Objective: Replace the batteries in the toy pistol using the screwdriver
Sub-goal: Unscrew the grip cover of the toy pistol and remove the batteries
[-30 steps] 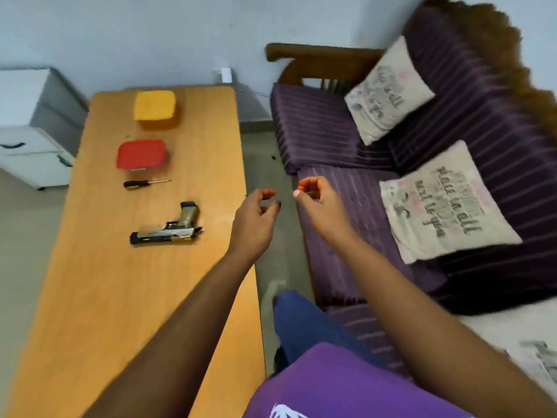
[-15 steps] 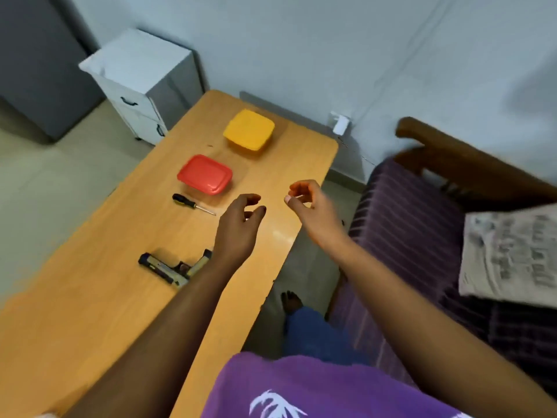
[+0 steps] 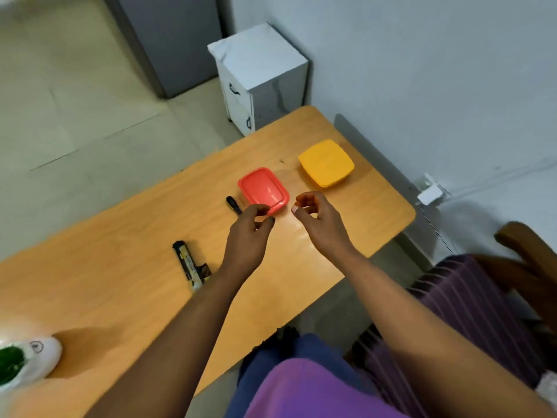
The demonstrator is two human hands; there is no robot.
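Arms: both bare to where the picture ends, no sleeves seen, no watch or ring.
Left hand (image 3: 248, 233): dark polish on the thumbnail.
Right hand (image 3: 319, 220): thumbnail pale, unpainted.
Shirt (image 3: 304, 390): purple, with a small white print at the lower edge.
Trousers (image 3: 289, 351): dark blue.

We find no readable text; the label on the toy pistol (image 3: 189, 263) is too blurred to make out.
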